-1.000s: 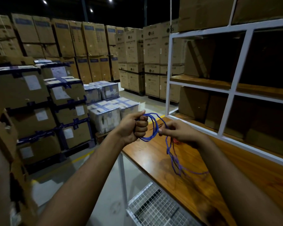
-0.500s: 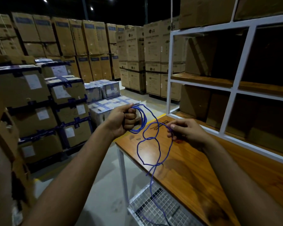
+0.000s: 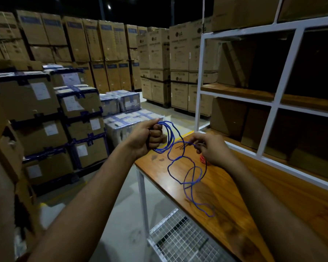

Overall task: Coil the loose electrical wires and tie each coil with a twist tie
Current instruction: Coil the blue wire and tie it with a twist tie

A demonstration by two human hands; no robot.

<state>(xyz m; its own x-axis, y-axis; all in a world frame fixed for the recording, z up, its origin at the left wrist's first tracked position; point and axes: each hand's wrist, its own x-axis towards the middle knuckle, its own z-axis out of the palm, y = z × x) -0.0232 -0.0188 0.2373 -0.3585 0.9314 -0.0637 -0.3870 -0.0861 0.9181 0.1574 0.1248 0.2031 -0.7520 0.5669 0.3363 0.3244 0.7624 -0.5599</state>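
Observation:
A blue wire [image 3: 186,167] runs between both hands above the wooden tabletop [image 3: 225,201]. My left hand [image 3: 148,137] grips a bundle of several blue loops in its fist, just off the table's left end. My right hand [image 3: 210,148] pinches the same wire a short way to the right, over the table. From there the loose tail hangs in tangled loops and trails onto the wood toward me. A bit of red wire [image 3: 203,160] shows on the table under my right hand. Thin dark strands [image 3: 180,146] lie on the wood between the hands; I cannot tell what they are.
A white metal shelf frame [image 3: 273,103] with cardboard boxes rises along the table's far right side. A wire-mesh lower shelf [image 3: 184,241] sits under the table. Stacked cartons [image 3: 80,110] on pallets fill the floor to the left and behind.
The hands have drawn a little apart, then closer, and the left hand has risen. The blue tail that hung off the table edge now lies looped on the wood.

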